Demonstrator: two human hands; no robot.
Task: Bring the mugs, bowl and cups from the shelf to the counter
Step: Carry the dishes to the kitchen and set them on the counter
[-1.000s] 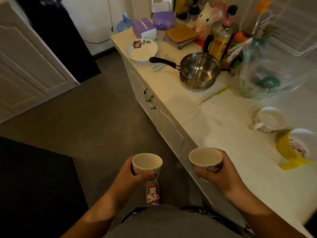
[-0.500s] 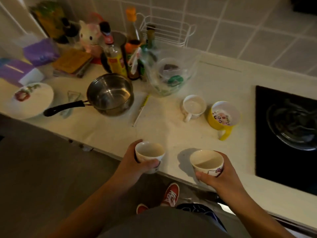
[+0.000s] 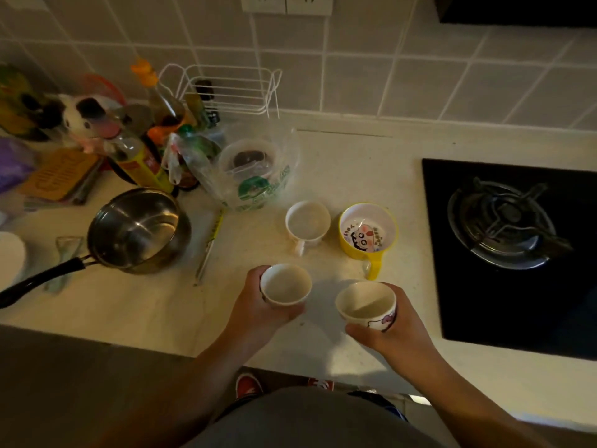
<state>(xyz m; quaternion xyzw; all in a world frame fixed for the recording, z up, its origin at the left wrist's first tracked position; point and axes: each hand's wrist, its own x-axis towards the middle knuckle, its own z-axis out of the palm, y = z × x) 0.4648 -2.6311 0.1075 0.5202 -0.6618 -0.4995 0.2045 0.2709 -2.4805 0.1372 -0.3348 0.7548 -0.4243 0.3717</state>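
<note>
- The pale counter [image 3: 135, 305] runs below a grey tiled wall [image 3: 355, 79]; the black gas hob [image 3: 504, 253] is set into it at the right end.
- Left of the hob stand a yellow mug [image 3: 368, 231] (cartoon print inside, lettering too blurred to read) and, just beside it, a white mug [image 3: 307, 223].
- Further left sits a steel saucepan [image 3: 137, 229].
- The left hand [image 3: 258, 310] has its fingers wrapped around a small white cup [image 3: 286, 285], nearer than the mugs.
- The right hand [image 3: 394, 331] clasps a matching cup [image 3: 366, 303], seemingly just above the counter.

Two handleless cups [image 3: 286, 284] [image 3: 366, 304], two handled mugs [image 3: 308, 221] [image 3: 368, 232], one steel saucepan [image 3: 139, 229], two hands [image 3: 255, 307] [image 3: 392, 331]
</note>
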